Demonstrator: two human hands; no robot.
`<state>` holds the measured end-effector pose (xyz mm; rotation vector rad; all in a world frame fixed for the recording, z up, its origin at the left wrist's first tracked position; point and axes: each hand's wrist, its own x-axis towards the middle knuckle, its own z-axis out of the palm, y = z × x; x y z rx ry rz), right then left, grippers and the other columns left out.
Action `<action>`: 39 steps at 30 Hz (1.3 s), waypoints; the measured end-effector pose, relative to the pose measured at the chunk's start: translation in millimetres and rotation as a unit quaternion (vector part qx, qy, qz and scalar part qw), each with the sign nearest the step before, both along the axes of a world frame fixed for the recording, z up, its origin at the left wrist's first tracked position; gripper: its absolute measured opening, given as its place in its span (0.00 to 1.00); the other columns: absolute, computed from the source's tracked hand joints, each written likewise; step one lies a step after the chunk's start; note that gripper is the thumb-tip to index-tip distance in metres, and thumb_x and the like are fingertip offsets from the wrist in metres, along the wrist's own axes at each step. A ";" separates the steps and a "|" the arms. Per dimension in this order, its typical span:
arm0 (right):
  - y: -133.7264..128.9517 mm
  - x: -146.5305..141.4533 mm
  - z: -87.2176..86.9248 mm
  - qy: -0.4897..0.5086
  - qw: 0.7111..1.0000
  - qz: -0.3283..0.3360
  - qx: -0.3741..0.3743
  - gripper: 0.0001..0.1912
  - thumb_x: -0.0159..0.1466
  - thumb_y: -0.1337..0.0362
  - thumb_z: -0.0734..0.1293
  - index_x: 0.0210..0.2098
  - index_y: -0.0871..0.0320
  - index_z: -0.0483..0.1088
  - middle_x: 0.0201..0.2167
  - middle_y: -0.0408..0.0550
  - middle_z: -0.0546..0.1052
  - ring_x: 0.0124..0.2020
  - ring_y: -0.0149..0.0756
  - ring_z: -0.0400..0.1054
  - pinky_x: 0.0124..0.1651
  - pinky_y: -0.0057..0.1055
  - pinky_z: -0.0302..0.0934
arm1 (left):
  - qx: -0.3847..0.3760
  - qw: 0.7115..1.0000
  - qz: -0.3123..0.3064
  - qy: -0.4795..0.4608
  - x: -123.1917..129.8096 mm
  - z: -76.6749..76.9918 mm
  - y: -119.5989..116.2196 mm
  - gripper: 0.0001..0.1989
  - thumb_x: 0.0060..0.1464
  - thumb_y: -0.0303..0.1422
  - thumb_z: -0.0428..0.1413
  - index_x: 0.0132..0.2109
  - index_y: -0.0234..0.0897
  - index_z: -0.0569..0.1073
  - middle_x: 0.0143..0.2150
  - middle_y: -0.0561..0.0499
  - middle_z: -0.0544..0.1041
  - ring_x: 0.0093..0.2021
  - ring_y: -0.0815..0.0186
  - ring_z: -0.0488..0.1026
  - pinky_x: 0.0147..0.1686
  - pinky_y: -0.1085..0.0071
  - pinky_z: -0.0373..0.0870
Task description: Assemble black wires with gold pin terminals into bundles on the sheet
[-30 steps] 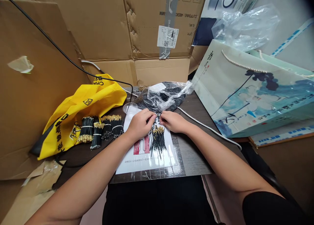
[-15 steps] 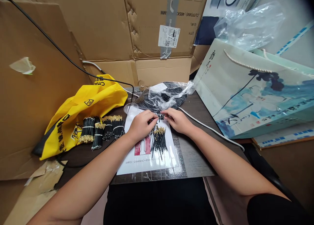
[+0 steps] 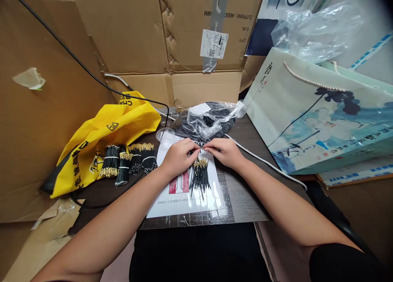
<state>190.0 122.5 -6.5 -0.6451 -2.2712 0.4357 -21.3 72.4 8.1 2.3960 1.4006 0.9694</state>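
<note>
My left hand (image 3: 181, 155) and my right hand (image 3: 224, 151) face each other over a printed sheet (image 3: 184, 208), fingertips pinched and almost meeting. What lies between the fingertips is too small to make out. Just beyond them sits a small heap of short black pieces (image 3: 199, 144), partly hidden by the fingers. Below the hands, a loose pile of short black wires with gold-coloured ends (image 3: 200, 177) rests on the sheet. At left stand several banded bundles of the same kind of wires (image 3: 109, 161).
A clear plastic bag of black parts (image 3: 205, 120) lies behind the hands. A yellow bag (image 3: 107, 122) is at left, a paper gift bag (image 3: 313, 114) at right. A white cable (image 3: 264, 161) crosses the table; cardboard (image 3: 135, 32) walls the back.
Both hands have come slightly nearer to me, and their fingertips have drawn closer together. The view has shifted a little. The wire pile and bundles stay put.
</note>
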 end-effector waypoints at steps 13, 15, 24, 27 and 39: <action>-0.7 0.1 -1.7 0.007 0.999 -0.013 0.028 0.09 0.68 0.61 0.65 0.41 0.56 0.77 0.36 0.46 0.81 0.35 0.33 0.75 0.41 0.31 0.67 | 0.029 1.000 -0.005 0.012 -0.5 0.4 -1.5 0.10 0.63 0.33 0.51 0.40 0.37 0.77 0.36 0.49 0.76 0.39 0.66 0.73 0.41 0.67 0.69; -0.8 -0.2 -2.0 0.009 0.999 -0.008 0.034 0.08 0.67 0.62 0.65 0.41 0.57 0.77 0.36 0.46 0.82 0.35 0.33 0.75 0.41 0.31 0.68 | 0.032 0.999 -0.006 0.014 -0.8 -0.2 -1.1 0.10 0.63 0.33 0.52 0.40 0.37 0.77 0.36 0.49 0.76 0.39 0.66 0.73 0.41 0.68 0.69; -2.9 -2.5 -4.2 -0.009 0.998 -0.006 0.059 0.09 0.67 0.62 0.65 0.44 0.58 0.75 0.36 0.46 0.82 0.35 0.33 0.76 0.39 0.28 0.67 | 0.058 0.998 -0.023 0.031 -0.3 -3.3 0.2 0.10 0.62 0.34 0.53 0.40 0.36 0.78 0.35 0.49 0.76 0.37 0.66 0.73 0.40 0.68 0.69; -6.1 -3.8 -1.5 -0.002 0.999 -0.032 0.033 0.09 0.66 0.59 0.67 0.41 0.58 0.74 0.32 0.45 0.80 0.31 0.32 0.74 0.36 0.27 0.64 | 0.066 0.997 -0.027 0.018 0.4 -3.8 -0.2 0.10 0.62 0.34 0.53 0.40 0.36 0.78 0.35 0.49 0.77 0.37 0.66 0.73 0.40 0.69 0.69; -10.8 -3.2 3.8 0.025 0.999 -0.023 -0.022 0.09 0.66 0.61 0.65 0.44 0.57 0.70 0.35 0.45 0.78 0.29 0.29 0.70 0.36 0.27 0.64 | 0.066 0.995 -0.018 -0.068 0.4 -2.1 -1.2 0.08 0.60 0.33 0.55 0.42 0.37 0.78 0.36 0.49 0.78 0.38 0.67 0.74 0.41 0.68 0.70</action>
